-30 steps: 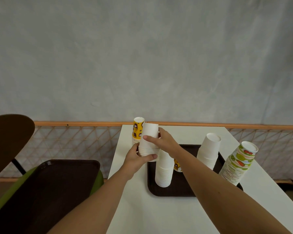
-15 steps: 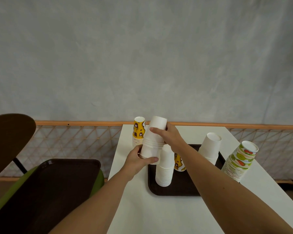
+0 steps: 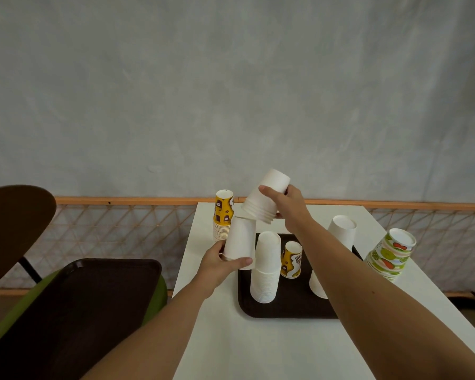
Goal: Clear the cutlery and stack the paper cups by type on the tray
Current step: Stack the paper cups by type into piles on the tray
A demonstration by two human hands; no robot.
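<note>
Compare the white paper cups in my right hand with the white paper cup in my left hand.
The nested white paper cups in the right hand are tilted; the white paper cup in the left hand stands upright, bottom up. The right hand's cups are held higher; the left hand's cup is lower, by the dark brown tray. The right bunch shows several stacked rims; the left looks like one cup. Both are plain white.

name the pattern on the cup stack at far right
The cup stack has green and red shapes on white; head view.
</note>
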